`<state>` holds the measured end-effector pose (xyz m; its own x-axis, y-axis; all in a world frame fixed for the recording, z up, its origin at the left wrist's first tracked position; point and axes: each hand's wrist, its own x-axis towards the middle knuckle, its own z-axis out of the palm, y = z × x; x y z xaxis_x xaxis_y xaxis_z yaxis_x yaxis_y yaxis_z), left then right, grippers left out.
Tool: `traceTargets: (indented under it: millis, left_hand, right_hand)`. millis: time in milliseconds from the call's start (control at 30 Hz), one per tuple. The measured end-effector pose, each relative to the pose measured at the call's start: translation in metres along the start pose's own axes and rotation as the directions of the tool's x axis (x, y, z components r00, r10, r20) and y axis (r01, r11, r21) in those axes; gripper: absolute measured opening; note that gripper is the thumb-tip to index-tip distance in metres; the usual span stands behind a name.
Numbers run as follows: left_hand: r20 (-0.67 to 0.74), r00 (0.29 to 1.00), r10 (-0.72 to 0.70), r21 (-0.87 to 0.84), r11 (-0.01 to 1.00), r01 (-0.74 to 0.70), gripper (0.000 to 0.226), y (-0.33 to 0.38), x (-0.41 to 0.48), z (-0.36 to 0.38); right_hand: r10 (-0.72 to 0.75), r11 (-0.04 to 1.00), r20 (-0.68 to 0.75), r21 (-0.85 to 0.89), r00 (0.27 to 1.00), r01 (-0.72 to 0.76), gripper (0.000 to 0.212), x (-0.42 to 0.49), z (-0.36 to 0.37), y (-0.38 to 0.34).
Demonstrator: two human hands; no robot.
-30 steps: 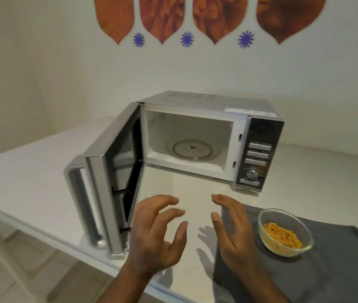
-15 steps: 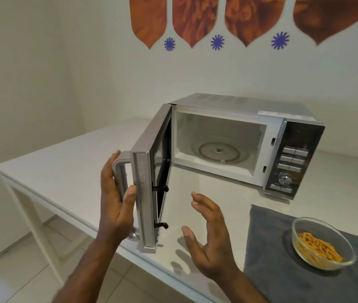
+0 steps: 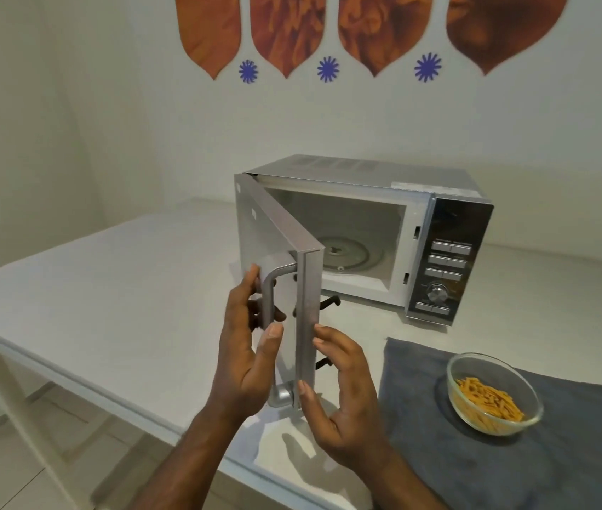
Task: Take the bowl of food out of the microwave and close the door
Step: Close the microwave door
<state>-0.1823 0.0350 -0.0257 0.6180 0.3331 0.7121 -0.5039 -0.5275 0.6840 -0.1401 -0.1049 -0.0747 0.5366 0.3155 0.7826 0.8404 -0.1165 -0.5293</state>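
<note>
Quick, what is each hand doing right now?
Left hand: curled round the door handle of the microwave.
Right hand: open, holding nothing, fingers at the door's edge.

Brushed matt metal microwave door (image 3: 277, 230) and handle (image 3: 268, 300), clear glass bowl (image 3: 494, 393), soft grey cloth (image 3: 549, 454), glossy black panel (image 3: 450, 259), smooth, perhaps laminate, counter (image 3: 108, 288).

One microwave (image 3: 362, 230) at twelve o'clock, one door (image 3: 273, 248), one handle (image 3: 268, 288). One bowl (image 3: 494, 393) at four o'clock on one cloth (image 3: 567, 454). Two hands (image 3: 244, 362). One table (image 3: 108, 288). Four orange wall shapes (image 3: 209, 31), three blue stars (image 3: 327, 69).
</note>
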Motion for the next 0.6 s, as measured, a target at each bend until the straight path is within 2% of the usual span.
traceTargets:
  millis: [233,333,467,600]
  left_hand:
    - [0.171,0.985,-0.018,-0.031,0.999,0.023,0.051,0.006,0.024,0.042]
    - [0.240,0.970,-0.026,-0.006,1.000,0.028,0.048,0.006,0.040,0.058]
    - [0.314,0.949,-0.019,0.001,1.000,0.020,0.042,0.009,0.064,0.076]
    - [0.359,0.932,-0.048,0.014,0.999,0.046,0.042,0.006,0.079,0.095]
  right_hand:
    - [0.100,0.974,-0.100,-0.192,0.990,-0.118,0.050,0.003,-0.029,0.022]
    - [0.161,0.961,-0.118,-0.206,0.980,-0.183,0.047,0.008,-0.035,0.030]
    - [0.325,0.923,-0.073,-0.193,0.943,-0.333,0.041,0.016,-0.046,0.040]
    - [0.490,0.858,0.001,-0.174,0.871,-0.483,0.046,0.027,-0.055,0.052]
